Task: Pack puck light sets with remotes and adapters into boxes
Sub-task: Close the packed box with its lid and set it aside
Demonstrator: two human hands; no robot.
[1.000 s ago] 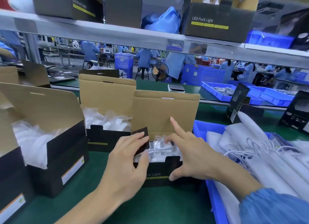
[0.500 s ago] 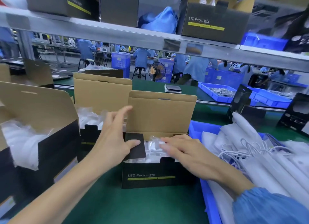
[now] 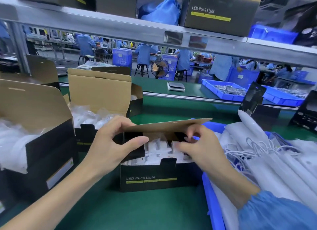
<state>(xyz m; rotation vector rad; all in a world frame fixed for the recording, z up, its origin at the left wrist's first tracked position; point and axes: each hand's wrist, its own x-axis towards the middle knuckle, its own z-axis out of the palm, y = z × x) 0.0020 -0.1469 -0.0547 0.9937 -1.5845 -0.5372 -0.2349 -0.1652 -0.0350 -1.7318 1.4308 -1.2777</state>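
- cardboard lid (image 3: 168,126) of front box (image 3: 159,177) folded roughly level over the opening, not yet tucked; box on green mat (image 3: 137,211), just beside blue bin (image 3: 208,192) of white bagged parts.
- left hand (image 3: 111,143) curled round left end of lid and black side flap (image 3: 135,144), thumb pressing flap inward.
- right hand (image 3: 200,149) with fingers bent at right flap and bagged contents (image 3: 157,149); exact hold cannot be told.
- judged step: closing the packed box.
- advised: press bags below the rim, fold both side flaps flat, keep fingers clear of the fold line, then seat tuck edge behind front notch.
- risk: plastic caught under lid, bulging closure.
- two further open boxes (image 3: 96,116) to left, filled, awaiting closure.
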